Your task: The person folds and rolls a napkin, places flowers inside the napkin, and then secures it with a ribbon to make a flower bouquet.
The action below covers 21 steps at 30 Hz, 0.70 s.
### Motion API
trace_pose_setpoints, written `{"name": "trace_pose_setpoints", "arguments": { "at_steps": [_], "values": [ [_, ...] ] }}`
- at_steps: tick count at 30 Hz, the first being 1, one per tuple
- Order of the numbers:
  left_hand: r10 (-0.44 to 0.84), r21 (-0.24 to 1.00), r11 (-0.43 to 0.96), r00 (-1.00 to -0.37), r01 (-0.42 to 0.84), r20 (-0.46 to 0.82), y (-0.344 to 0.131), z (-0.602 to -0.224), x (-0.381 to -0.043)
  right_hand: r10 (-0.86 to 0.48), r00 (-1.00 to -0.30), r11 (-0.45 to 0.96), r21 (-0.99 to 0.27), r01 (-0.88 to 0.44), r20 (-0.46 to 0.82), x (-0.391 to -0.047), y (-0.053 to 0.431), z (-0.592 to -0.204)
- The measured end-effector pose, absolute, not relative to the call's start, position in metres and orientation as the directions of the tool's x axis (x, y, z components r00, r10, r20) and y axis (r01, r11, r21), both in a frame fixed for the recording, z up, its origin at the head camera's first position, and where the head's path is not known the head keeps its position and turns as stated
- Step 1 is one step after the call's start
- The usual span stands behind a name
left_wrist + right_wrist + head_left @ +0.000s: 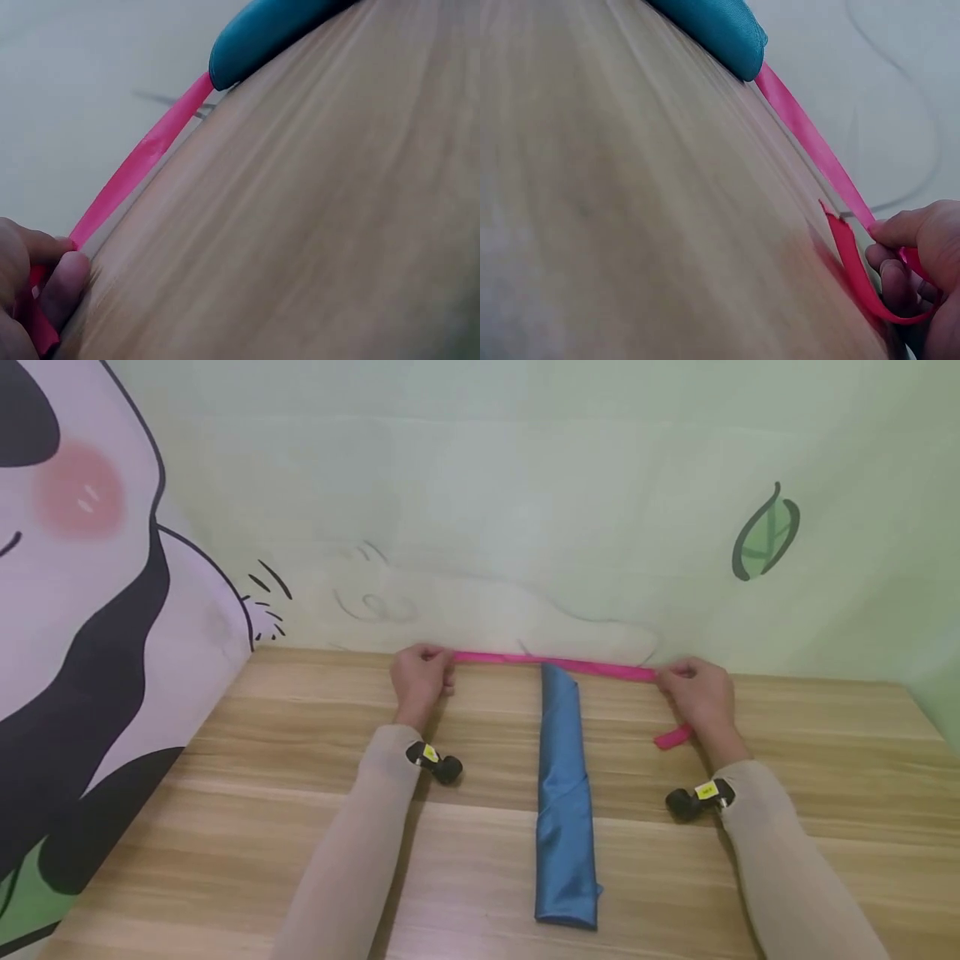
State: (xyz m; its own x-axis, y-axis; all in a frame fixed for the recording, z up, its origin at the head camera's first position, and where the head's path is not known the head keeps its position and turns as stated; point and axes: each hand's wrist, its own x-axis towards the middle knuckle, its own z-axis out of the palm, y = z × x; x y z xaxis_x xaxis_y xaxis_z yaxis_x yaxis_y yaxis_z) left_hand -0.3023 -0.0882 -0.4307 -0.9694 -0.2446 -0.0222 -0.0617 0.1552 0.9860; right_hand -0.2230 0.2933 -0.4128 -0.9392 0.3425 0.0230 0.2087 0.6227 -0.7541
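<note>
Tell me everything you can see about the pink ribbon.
The pink ribbon is a narrow, flat strip that looks like smooth fabric. It is drawn nearly straight along the far edge of the wooden table, pinched by the left hand and right hand. It passes the far end of the folded blue cloth; contact there is unclear. Past the right hand, a loose tail curls back.

Blue rolled cloth (pixel 566 827) lies lengthwise on wood-grain table (pixel 225 818). Pink ribbon (pixel 615 669) stretched straight across the cloth's far end. Left hand (pixel 421 678) pinches ribbon left of cloth; right hand (pixel 702 695) pinches it right of cloth, short free tail (pixel 671 738) also on that side. Panda drawing (pixel 197 593): well left of cloth.
</note>
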Motion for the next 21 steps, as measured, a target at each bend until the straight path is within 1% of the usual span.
{"name": "trace_pose_setpoints", "arguments": {
  "at_steps": [6, 13, 21],
  "values": [
    [-0.262, 0.945, 0.309, -0.965, -0.111, -0.027, -0.086, -0.425, -0.301, 0.364, -0.931, 0.625, -0.741, 0.244, 0.001, -0.224, 0.294, -0.410],
    [-0.240, 0.847, 0.526, -0.968, -0.073, 0.066, -0.083, -0.420, -0.299, 0.402, -0.915, 0.577, -0.780, 0.241, 0.014, -0.226, 0.301, -0.406],
    [-0.220, 0.758, 0.647, -0.972, -0.079, 0.086, -0.081, -0.420, -0.297, 0.370, -0.929, 0.559, -0.792, 0.247, -0.028, -0.226, 0.304, -0.403]
  ]
}}
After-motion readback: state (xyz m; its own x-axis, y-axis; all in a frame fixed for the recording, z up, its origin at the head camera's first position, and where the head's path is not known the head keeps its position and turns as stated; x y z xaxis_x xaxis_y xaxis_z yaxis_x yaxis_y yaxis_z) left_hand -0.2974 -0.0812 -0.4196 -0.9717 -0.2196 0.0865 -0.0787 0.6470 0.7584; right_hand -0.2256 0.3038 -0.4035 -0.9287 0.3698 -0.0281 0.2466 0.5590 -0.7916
